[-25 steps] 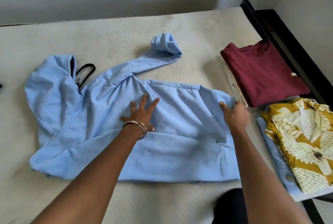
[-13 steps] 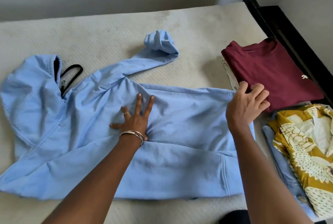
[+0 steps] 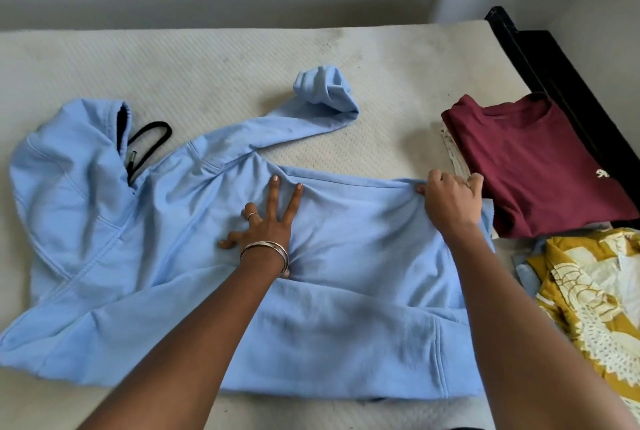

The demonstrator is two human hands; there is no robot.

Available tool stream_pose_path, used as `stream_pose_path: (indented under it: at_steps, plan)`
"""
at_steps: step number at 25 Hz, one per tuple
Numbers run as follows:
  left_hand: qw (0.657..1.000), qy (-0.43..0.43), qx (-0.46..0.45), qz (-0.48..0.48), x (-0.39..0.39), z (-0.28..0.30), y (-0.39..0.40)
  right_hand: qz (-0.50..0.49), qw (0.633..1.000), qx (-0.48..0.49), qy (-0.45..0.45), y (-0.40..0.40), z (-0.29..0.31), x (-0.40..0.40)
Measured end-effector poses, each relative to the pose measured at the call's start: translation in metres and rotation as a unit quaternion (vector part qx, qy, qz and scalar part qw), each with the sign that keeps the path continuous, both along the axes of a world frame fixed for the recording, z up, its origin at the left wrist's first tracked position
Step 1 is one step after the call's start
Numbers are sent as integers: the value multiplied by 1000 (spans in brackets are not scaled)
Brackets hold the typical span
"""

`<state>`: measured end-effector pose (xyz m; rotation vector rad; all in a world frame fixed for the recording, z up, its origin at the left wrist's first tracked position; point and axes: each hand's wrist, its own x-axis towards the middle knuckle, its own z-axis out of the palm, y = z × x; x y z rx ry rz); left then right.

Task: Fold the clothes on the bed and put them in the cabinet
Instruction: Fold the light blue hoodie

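A light blue hoodie [image 3: 346, 308] lies flat across the white bed [image 3: 207, 66], hood to the left, one sleeve stretched toward the far side. My left hand [image 3: 266, 221] presses on the middle of its body with fingers spread straight. At the hoodie's far right hem corner, my right hand [image 3: 450, 201] grips the fabric with curled fingers. To the right sits a folded maroon t-shirt [image 3: 540, 163] on a folded cream garment. Nearer me lies a folded yellow patterned shirt [image 3: 595, 298].
A black bed frame [image 3: 554, 66] runs along the right edge by the wall. A black drawstring [image 3: 152, 138] loops out of the hood. A pale blue garment [image 3: 523, 267] peeks from under the yellow shirt.
My right hand went from open over the hem corner to curled round the fabric there. My left hand slid slightly toward the far edge of the hoodie body.
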<state>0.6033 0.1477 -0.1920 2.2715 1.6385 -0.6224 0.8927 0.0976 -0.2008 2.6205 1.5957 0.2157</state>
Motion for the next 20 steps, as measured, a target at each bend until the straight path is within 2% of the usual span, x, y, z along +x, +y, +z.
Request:
stream_pose_path:
  at_steps: [2,5,6,8,10,11,12,14,15,17,20]
  plan:
    - [1000,-16,5,2,-4,3,2,8,998,24,-50,4,14,7]
    - [1000,-3,-12,-10,-9,1,3,-88,993,-65,-39,3,13,3]
    - [1000,1,-28,-10,-9,0,9,-100,993,-60,-21,5,10,0]
    - [998,11,-59,-16,-7,5,33,-46,995,-59,60,4,10,3]
    - [993,-54,72,-74,8,10,78,34,979,-110,167,2,22,15]
    - [979,-47,128,-152,13,15,98,54,973,-143,176,0,29,22]
    - [963,-17,118,-242,15,17,115,63,971,-171,153,-3,36,27]
    - [946,73,30,-314,11,26,137,70,974,-204,65,-10,49,33]
    - [946,125,21,-299,7,33,143,61,978,-195,40,-14,54,36]
    - [938,197,83,-273,-2,45,144,31,985,-168,25,-23,60,36]
    - [931,248,171,-208,-27,57,135,92,991,-87,-34,-45,53,29]
